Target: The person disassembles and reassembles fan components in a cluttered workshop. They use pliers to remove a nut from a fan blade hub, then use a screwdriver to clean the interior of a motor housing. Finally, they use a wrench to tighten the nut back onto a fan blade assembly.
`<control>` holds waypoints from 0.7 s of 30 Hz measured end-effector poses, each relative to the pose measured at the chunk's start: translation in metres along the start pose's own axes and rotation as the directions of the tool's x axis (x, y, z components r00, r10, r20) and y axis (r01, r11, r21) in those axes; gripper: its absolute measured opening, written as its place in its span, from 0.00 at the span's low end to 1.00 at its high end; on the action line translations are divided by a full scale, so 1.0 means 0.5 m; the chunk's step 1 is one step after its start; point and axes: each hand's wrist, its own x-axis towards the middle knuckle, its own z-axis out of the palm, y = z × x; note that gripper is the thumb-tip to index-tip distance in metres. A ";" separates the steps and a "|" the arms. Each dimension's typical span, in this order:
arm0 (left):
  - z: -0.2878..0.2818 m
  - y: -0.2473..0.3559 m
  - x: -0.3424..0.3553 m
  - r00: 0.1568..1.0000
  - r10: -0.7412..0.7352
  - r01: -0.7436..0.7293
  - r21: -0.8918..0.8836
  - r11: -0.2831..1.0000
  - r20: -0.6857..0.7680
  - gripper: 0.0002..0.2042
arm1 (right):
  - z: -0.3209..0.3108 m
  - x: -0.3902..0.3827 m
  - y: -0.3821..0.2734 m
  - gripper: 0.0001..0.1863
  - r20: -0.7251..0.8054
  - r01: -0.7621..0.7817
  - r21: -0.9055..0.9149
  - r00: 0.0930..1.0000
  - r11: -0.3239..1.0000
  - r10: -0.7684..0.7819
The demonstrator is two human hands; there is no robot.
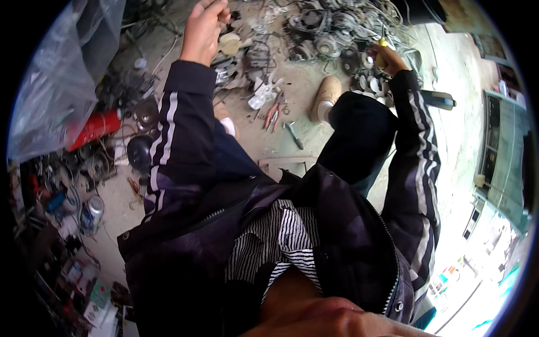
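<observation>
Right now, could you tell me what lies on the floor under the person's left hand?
Under the left hand lie a cream plastic part and tangled wires; the fist covers whatever it holds.

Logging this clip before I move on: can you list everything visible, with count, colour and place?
Pliers: one, red handles, on the floor ahead.
Screwdriver: one, dark handle, beside the pliers.
Fan motors and wire coils: many, grey, heaped at top.
White plastic part: one, floor centre.
Red cylinder: one, left.
Clear plastic bag: one, upper left.
Small cans: two, silver-blue, lower left.
Yellow-handled tool: one, in the right hand.
Left hand: closed, raised at top; contents unclear.
Right hand: gripping the yellow-handled tool by the heap.
</observation>
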 end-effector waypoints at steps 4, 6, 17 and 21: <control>-0.031 0.067 -0.024 0.993 -0.063 0.046 -0.166 0.985 -0.096 0.08 | 0.181 -0.027 -0.064 0.17 0.087 0.250 -0.241 0.968 0.938 -0.235; -0.032 0.071 -0.017 0.989 -0.085 0.060 -0.203 0.977 -0.118 0.08 | 0.246 -0.030 -0.064 0.20 0.036 0.262 -0.515 0.958 0.817 -0.284; -0.085 0.124 0.001 0.970 -0.153 0.086 -0.322 0.943 -0.191 0.06 | 0.571 0.003 0.267 0.21 0.242 0.137 -0.551 0.970 0.823 0.001; -0.087 0.127 -0.008 0.974 -0.161 0.104 -0.319 0.942 -0.158 0.06 | 0.606 -0.042 0.354 0.13 0.085 0.202 -0.486 0.979 0.850 -0.184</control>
